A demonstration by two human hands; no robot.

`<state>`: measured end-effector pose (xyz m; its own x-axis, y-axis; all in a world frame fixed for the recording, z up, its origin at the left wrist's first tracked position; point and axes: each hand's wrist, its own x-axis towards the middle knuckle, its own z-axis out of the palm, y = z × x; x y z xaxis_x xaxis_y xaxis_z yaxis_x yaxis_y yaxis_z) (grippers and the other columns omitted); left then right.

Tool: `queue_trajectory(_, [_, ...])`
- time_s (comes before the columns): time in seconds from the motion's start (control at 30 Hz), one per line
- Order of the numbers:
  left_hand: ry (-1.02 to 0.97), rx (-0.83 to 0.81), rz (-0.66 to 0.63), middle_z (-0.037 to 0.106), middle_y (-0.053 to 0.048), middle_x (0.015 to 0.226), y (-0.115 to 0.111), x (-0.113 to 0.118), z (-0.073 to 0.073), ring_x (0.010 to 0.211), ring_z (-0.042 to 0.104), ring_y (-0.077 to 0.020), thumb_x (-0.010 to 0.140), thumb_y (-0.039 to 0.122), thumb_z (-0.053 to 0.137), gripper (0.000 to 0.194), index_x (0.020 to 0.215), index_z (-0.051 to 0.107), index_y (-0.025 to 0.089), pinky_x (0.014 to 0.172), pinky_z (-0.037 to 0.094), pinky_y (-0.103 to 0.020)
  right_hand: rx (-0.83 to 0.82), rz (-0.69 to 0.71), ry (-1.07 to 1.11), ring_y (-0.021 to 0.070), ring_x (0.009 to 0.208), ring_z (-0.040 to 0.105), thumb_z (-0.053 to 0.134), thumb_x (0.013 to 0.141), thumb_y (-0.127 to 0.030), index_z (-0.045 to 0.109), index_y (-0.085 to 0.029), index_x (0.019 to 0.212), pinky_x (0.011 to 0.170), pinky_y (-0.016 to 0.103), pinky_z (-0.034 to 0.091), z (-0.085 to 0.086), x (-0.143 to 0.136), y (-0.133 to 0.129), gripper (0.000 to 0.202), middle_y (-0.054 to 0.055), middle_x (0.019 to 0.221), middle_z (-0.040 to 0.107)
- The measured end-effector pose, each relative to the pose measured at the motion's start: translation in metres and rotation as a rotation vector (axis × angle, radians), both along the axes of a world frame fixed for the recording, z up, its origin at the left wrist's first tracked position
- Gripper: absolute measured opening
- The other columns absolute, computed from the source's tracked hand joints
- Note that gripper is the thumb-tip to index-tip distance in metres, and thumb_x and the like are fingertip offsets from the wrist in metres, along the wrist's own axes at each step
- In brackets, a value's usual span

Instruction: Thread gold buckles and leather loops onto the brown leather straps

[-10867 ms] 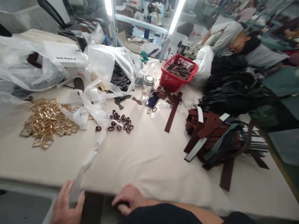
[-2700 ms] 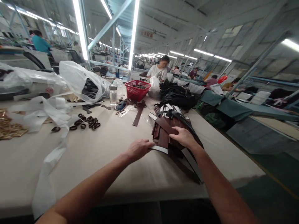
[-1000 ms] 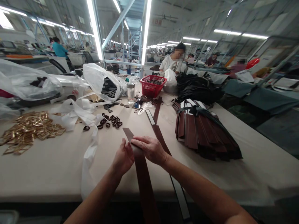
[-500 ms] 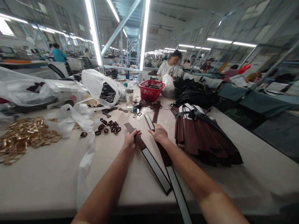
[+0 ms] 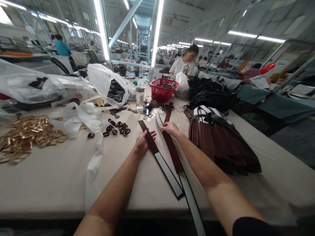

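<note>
My left hand (image 5: 141,144) holds a flat dark brown strap (image 5: 151,143) near its far end, thumb on top and fingertips showing past its right edge. That strap has a pale grey panel on its near half, and its near end lies against a second strap. My right hand (image 5: 171,128) pinches this longer brown strap (image 5: 174,154) by its edge near the far end. A white-faced end bends up beyond my right fingers, and a pale grey panel runs along the near part, past the table's front edge. Fingertips of the right hand are partly hidden.
A tied bundle of brown straps (image 5: 204,137) lies right of my right arm. Gold metal buckles (image 5: 31,134), dark loops (image 5: 119,127) and white ribbon (image 5: 93,164) lie left. Farther back stand a bottle (image 5: 139,98), a red basket (image 5: 157,93) and a person (image 5: 183,65).
The whole view has shifted slightly. The fingers of my left hand have spread a little around its strap. In my right hand, the strap's white-faced end now curves up more.
</note>
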<state>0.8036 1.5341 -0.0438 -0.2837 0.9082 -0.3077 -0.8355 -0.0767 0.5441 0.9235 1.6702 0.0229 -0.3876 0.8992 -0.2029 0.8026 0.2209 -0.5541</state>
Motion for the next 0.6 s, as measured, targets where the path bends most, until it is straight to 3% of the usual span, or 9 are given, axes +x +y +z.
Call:
queue_trajectory(0.17, [-0.023,-0.012,-0.01,0.072,-0.018,0.107,0.0,-0.001,0.001,0.092,0.073,-0.0246,0.101,0.034,0.042,0.027,0.117,0.053,0.016,0.084,0.055,-0.037,-0.213,0.008,0.376,0.0109,0.063,0.064,0.056,0.096,-0.026,0.059,-0.016,0.092,0.057,0.02,0.052,0.057,0.002,-0.017,0.011,0.001,0.074,0.067])
queue_trajectory(0.27, [-0.034,-0.019,-0.001,0.07,-0.018,0.111,0.0,-0.002,0.002,0.095,0.072,-0.0246,0.102,0.042,0.037,0.035,0.12,0.051,0.016,0.084,0.055,-0.037,-0.32,0.029,0.501,0.0098,0.057,0.062,0.064,0.093,-0.027,0.056,-0.016,0.084,0.052,0.019,0.053,0.089,0.013,-0.029,0.016,0.002,0.072,0.068])
queue_trajectory(0.4, [-0.043,-0.025,0.015,0.069,-0.019,0.113,-0.002,-0.002,0.004,0.095,0.072,-0.0249,0.102,0.046,0.035,0.038,0.12,0.051,0.015,0.084,0.056,-0.036,-0.434,0.105,0.61,0.0094,0.051,0.059,0.077,0.084,-0.029,0.06,-0.014,0.08,0.048,0.019,0.053,0.108,0.032,-0.052,0.023,0.005,0.07,0.07])
queue_trajectory(0.5, [-0.045,-0.024,0.012,0.07,-0.019,0.113,-0.003,-0.002,0.004,0.094,0.072,-0.0249,0.102,0.046,0.037,0.039,0.12,0.051,0.015,0.083,0.056,-0.036,-0.371,0.176,0.75,0.0101,0.056,0.062,0.081,0.08,-0.029,0.066,-0.014,0.084,0.053,0.02,0.055,0.121,0.04,-0.066,0.022,0.003,0.073,0.071])
queue_trajectory(0.6, [-0.047,-0.019,0.013,0.07,-0.019,0.112,-0.003,-0.002,0.003,0.094,0.072,-0.0239,0.102,0.047,0.036,0.04,0.12,0.052,0.015,0.084,0.056,-0.036,-0.095,0.243,0.887,0.0101,0.066,0.064,0.082,0.078,-0.029,0.07,-0.016,0.088,0.063,0.022,0.056,0.142,0.04,-0.071,0.02,-0.001,0.078,0.071])
